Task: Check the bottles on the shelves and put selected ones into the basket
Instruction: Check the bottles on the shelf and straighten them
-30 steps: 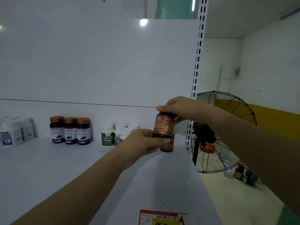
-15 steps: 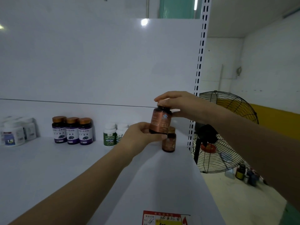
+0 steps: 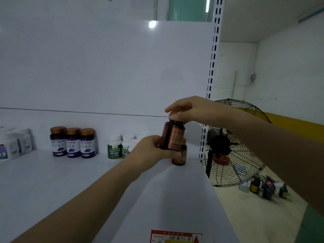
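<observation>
A brown bottle (image 3: 172, 135) with a copper label is held above the white shelf (image 3: 52, 176), slightly tilted. My left hand (image 3: 150, 151) grips its lower part from the left. My right hand (image 3: 189, 109) grips its cap from above. A second brown bottle (image 3: 180, 156) stands on the shelf just behind and below it, partly hidden. Further left stand white bottles with green labels (image 3: 114, 147) and three purple bottles with gold caps (image 3: 72, 142). No basket is in view.
White bottles (image 3: 10, 146) stand at the far left of the shelf. The slotted shelf upright (image 3: 213, 67) marks its right end. Beyond it a black floor fan (image 3: 233, 146) and several small bottles (image 3: 264, 187) are on the floor. A red price tag (image 3: 173, 236) is on the front edge.
The held bottle has been turned so its label side with fine print faces me, and it has risen slightly. Both hands stay on it.
</observation>
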